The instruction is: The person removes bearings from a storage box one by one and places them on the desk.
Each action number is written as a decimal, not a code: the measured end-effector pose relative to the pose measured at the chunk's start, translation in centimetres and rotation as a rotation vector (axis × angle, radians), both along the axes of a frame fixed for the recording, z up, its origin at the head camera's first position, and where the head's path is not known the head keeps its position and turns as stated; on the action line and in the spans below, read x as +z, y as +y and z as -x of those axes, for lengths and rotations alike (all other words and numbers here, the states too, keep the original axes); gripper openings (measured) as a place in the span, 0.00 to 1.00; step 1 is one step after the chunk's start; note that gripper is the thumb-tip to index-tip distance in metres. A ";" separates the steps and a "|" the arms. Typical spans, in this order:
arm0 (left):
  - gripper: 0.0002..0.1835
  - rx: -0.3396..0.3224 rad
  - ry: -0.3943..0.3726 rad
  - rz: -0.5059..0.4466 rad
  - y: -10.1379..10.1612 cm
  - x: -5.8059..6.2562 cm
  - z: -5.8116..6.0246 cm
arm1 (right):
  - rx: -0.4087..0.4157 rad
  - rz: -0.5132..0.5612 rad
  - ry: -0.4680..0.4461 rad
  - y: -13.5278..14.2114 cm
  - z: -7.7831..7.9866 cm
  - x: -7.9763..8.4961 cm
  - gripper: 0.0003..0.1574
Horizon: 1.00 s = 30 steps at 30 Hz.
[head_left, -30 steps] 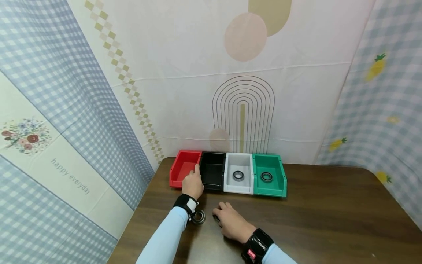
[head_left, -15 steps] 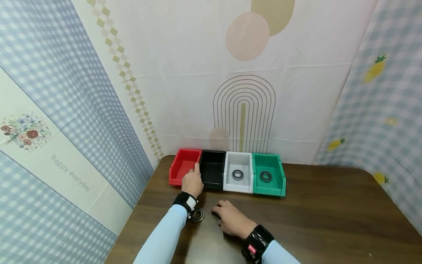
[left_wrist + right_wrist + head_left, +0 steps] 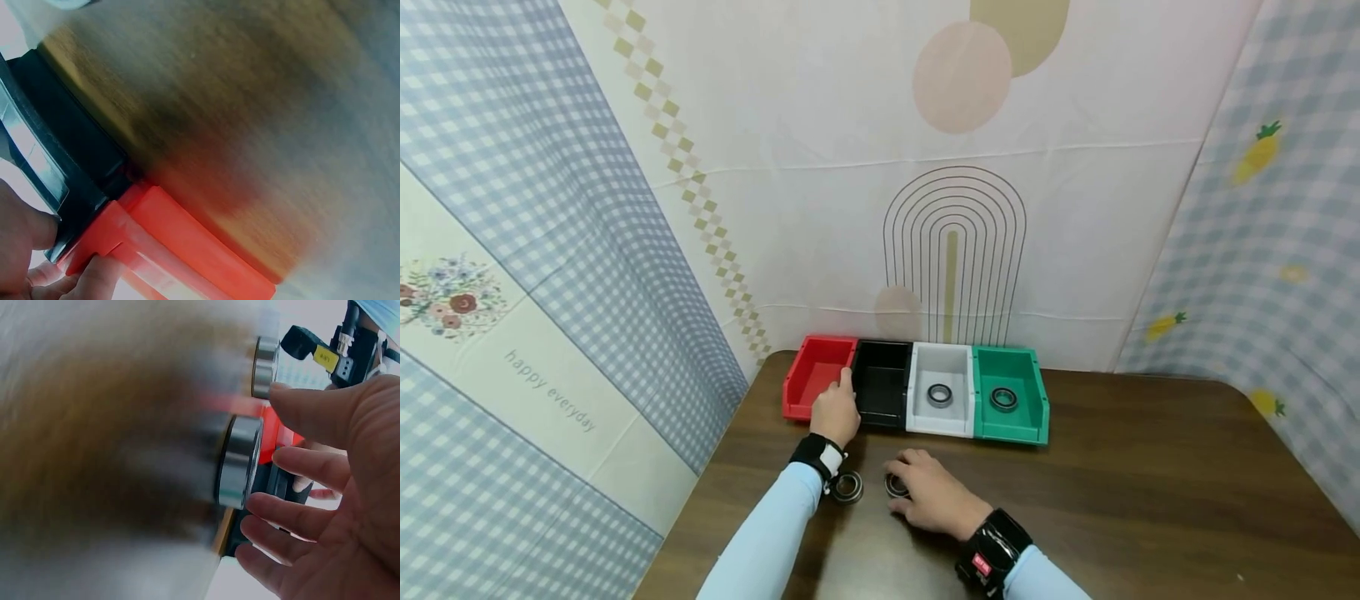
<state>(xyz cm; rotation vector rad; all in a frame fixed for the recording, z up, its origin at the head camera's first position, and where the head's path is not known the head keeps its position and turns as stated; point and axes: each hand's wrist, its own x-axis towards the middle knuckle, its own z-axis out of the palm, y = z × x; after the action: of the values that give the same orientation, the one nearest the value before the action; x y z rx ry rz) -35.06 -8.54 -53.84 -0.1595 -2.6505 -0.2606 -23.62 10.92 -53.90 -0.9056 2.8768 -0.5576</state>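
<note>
Now I see more of the bearing (image 3: pixel 240 461) on the table (image 3: pixel 1150 467), between spread fingers of the right hand (image 3: pixel 934 497), so I judge it not gripped. The left hand (image 3: pixel 835 414) pinches adjoining walls of the red bin (image 3: pixel 818 373) and the black bin (image 3: pixel 882 382)

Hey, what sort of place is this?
Probably an improvised indoor workspace, perhaps for sorting parts: a wood-look table hemmed in by patterned cloth hangings, with a row of coloured bins, two of them holding bearing-like rings.

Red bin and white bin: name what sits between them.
The black bin sits between the red bin and the white bin, as the head view shows.
</note>
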 end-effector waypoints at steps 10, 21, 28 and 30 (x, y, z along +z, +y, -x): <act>0.22 -0.022 0.009 -0.019 -0.4 -0.3 -0.1 | -0.051 0.068 0.075 1.5 0.5 0.6 0.33; 0.23 -0.057 -0.020 -0.099 -0.8 0.1 0.0 | -0.119 0.107 0.129 3.5 0.9 0.9 0.31; 0.31 -0.072 -0.135 -0.239 -1.1 0.5 -0.5 | -0.174 0.125 0.123 4.5 1.0 1.0 0.30; 0.33 -0.064 -0.167 -0.289 -1.1 0.8 -0.9 | -0.188 0.128 0.122 4.8 1.0 1.1 0.29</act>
<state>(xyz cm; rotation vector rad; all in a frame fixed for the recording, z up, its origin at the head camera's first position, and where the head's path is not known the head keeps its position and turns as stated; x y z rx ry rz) -34.14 -9.61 -53.04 -0.1331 -2.7359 -0.7006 -24.65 15.69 -52.83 -0.7114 3.0882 -0.7354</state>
